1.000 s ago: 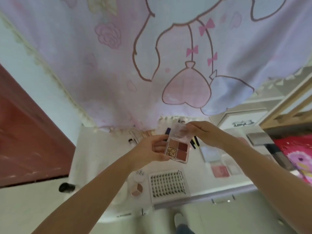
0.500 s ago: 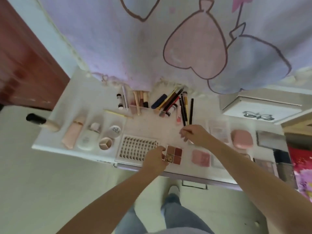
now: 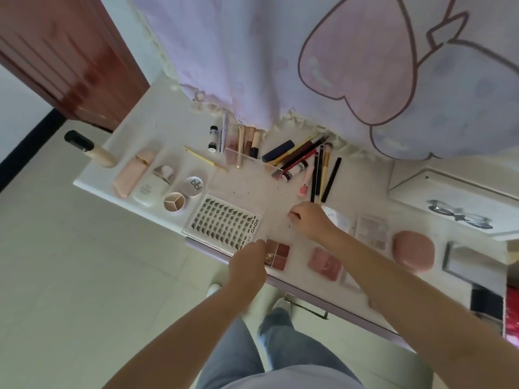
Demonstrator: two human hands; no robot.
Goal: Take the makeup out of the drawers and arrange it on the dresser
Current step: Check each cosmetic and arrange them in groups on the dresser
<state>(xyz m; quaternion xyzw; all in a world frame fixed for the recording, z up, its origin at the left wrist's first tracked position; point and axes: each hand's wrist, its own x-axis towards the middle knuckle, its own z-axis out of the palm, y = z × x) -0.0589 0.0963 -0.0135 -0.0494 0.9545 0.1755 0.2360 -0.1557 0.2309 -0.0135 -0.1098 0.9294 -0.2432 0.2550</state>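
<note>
Eyeshadow palette (image 3: pixel 276 252) lies flat on the white table (image 3: pixel 174 108), at its front edge, just right of the lash tray (image 3: pixel 223 221). Left hand (image 3: pixel 247 265) sits at the palette's left side, fingers curled down onto that edge; looks like a light hold or just letting go, cannot tell which. Palette is a small square, four pans in reddish-brown tones plus one glittery pan, glossy hard plastic; no real long axis.

Right hand (image 3: pixel 310 220) is behind and right of the palette, apart from it, fingers curled in loosely; whether they pinch anything is hidden. Left hand is the nearer one, so any nudge to square the palette against the lash tray likely falls to it.

Lash tray: flat clear rectangle, rows of dark lash clusters, long side running away from the palette toward the back left. Right of the palette: a pink square compact (image 3: pixel 324 263), then a rounded matte pink case (image 3: pixel 414 251). Behind the palette, a fan of thin pencils and brushes (image 3: pixel 317 169).
</note>
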